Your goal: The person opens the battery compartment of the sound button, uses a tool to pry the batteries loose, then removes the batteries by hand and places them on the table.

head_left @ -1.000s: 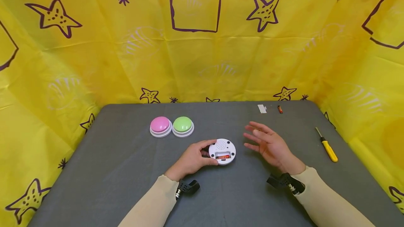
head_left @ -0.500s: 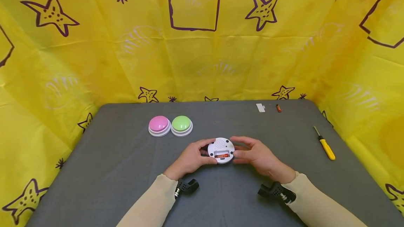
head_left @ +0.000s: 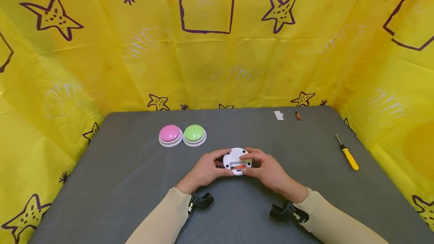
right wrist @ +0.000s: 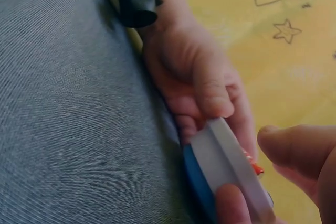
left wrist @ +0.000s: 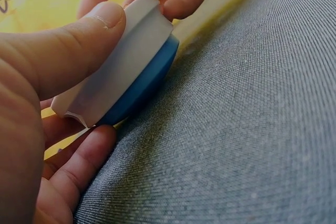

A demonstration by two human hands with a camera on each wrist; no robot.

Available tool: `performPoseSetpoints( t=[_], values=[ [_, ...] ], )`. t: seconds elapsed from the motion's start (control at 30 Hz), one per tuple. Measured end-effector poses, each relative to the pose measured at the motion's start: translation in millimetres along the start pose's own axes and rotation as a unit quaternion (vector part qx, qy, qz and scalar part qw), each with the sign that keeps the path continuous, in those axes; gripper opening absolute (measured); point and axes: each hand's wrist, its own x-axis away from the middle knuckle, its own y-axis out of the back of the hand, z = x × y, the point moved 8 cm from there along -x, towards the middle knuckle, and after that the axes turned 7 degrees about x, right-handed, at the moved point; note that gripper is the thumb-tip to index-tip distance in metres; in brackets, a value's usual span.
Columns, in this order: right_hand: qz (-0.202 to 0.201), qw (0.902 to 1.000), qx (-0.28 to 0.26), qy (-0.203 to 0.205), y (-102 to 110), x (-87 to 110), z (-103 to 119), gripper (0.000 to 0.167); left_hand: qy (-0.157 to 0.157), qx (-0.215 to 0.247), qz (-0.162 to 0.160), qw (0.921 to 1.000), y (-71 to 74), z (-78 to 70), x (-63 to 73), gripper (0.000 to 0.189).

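Left hand (head_left: 204, 170) grips the upturned button (head_left: 235, 154) close to the surface (head_left: 220, 210); right hand (head_left: 271, 170), half curled, touches it, hold unclear. Best brace it firmly while working at the battery (head_left: 238, 167).

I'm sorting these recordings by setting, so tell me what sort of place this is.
Probably a curtained-off workspace: yellow starfish-print cloth hangs along three sides of a gray-topped table, where a yellow-handled screwdriver lies.

Three buttons (head_left: 234, 155), two batteries (head_left: 238, 167), two hands (head_left: 203, 168), one screwdriver (head_left: 350, 158), one cover (head_left: 278, 115)
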Motion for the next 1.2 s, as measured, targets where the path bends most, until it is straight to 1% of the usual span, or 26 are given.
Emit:
performPoseSetpoints(
  t=[0.17, 0.3, 0.43, 0.7, 0.9, 1.1, 1.2],
  values=[
    [-0.015, 0.9986, 0.050, 0.003, -1.8, 0.6, 0.1, 0.027, -0.006, -0.002, -0.001, 1.0000, 0.2, -2.5, 0.6, 0.073],
    [-0.015, 0.9974, 0.064, 0.029, -5.4, -0.1, 0.9, 0.023, -0.003, -0.003, -0.001, 1.0000, 1.2, -1.0, 2.1, 0.073],
    [-0.019, 0.9964, 0.068, 0.048, -7.0, -0.5, 2.1, 0.021, -0.003, -0.002, -0.003, 1.0000, 2.6, -0.7, 2.9, 0.074],
    [-0.025, 0.9953, 0.084, 0.042, -5.0, -0.5, -3.1, 0.016, 0.002, -0.008, -0.002, 1.0000, -0.4, 1.0, 1.1, 0.073],
    [-0.021, 0.9949, 0.086, 0.048, -4.4, -0.5, -3.8, 0.014, 0.006, -0.005, -0.002, 1.0000, -1.4, 2.8, 0.7, 0.075],
    [-0.018, 0.9946, 0.086, 0.055, -3.6, 0.3, -1.3, 0.013, 0.001, -0.010, -0.001, 1.0000, -1.5, 0.9, -0.3, 0.075],
    [-0.015, 0.9955, 0.079, 0.049, -5.2, 0.5, -2.2, 0.011, 0.003, -0.013, -0.001, 0.9999, -1.6, 1.8, 0.6, 0.075]
  ],
)
